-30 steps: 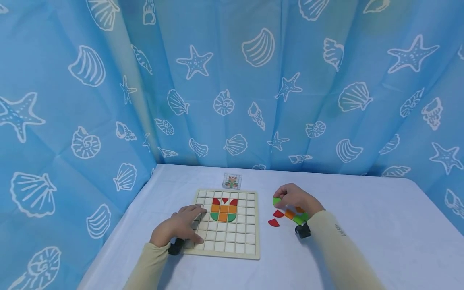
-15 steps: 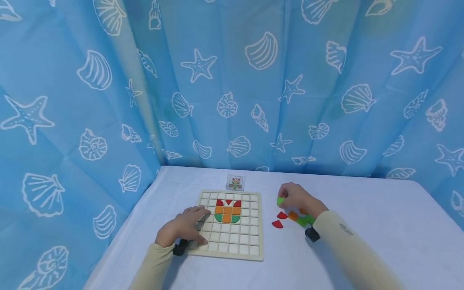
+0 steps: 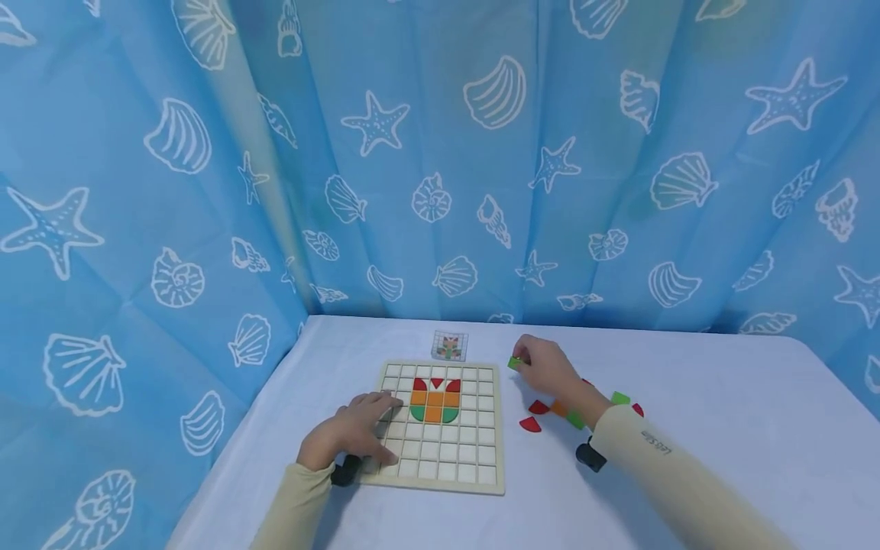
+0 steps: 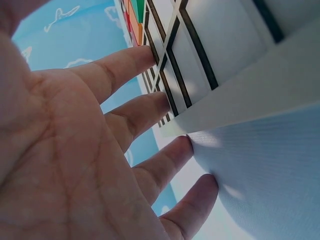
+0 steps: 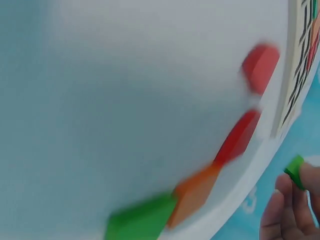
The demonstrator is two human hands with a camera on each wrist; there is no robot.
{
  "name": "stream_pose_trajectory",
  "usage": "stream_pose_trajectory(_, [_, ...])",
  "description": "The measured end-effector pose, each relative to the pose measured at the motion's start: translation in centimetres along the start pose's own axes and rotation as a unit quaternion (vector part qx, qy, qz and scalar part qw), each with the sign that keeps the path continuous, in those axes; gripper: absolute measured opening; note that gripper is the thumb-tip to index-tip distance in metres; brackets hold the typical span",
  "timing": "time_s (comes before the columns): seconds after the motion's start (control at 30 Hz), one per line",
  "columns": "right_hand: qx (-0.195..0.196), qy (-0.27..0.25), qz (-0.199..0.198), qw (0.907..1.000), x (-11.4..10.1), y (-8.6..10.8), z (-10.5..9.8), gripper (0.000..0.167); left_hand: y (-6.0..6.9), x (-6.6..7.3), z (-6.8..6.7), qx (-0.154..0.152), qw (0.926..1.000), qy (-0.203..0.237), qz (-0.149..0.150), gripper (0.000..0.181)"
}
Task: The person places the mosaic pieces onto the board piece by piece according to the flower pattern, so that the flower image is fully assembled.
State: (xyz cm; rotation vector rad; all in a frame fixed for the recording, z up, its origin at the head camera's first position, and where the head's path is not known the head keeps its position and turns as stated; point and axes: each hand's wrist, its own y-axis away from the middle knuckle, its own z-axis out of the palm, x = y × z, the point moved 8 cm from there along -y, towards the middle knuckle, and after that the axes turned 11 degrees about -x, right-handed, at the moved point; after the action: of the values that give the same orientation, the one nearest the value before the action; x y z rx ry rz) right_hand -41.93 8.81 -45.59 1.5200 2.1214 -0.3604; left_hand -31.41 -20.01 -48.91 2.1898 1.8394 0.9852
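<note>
A bright green tile (image 3: 513, 363) is pinched between the thumb and fingers of my right hand (image 3: 548, 368), just off the grid board's right edge. The same green tile (image 5: 294, 169) shows at the right side of the right wrist view. My left hand (image 3: 351, 431) rests with spread fingers on the left edge of the grid board (image 3: 499, 451). In the left wrist view, two fingertips of the left hand (image 4: 75, 130) touch the board and two reach the cloth. Red, orange and green tiles (image 3: 434, 398) form a tulip-like shape on the board.
A small pattern card (image 3: 450, 346) lies behind the board. Right of the board are loose red tiles (image 3: 530, 424), an orange tile (image 3: 560, 408) and green tiles (image 3: 621, 398), some partly hidden under my right arm. A blue shell-print curtain (image 3: 440, 191) hangs behind the table.
My right hand has lifted away from the loose tiles, moving back and slightly left with the green tile. More loose tiles show behind the forearm. The left hand stays on the board.
</note>
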Motion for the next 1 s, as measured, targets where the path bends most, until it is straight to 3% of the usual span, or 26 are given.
stream_pose_trajectory(0.17, [0.021,-0.089,0.009,0.9958,-1.6,0.2,0.8,0.021,-0.1,0.2,0.0,-0.003,1.0,0.004,0.005,0.085])
stream_pose_trajectory(0.37, [-0.012,-0.177,0.0,0.9842,-3.8,0.5,3.2,0.027,-0.1,0.2,0.0,0.002,0.9999,0.001,0.01,0.085])
stream_pose_trajectory(0.63, [-0.049,-0.168,-0.057,0.983,-7.4,1.0,5.9,0.009,0.1,0.0,-0.3,0.008,0.9999,-0.002,0.009,0.085])
stream_pose_trajectory(1.0, [-0.111,-0.147,-0.12,0.9755,-10.6,2.2,8.7,0.009,0.0,0.0,-0.1,0.009,0.9999,-0.005,0.011,0.085])
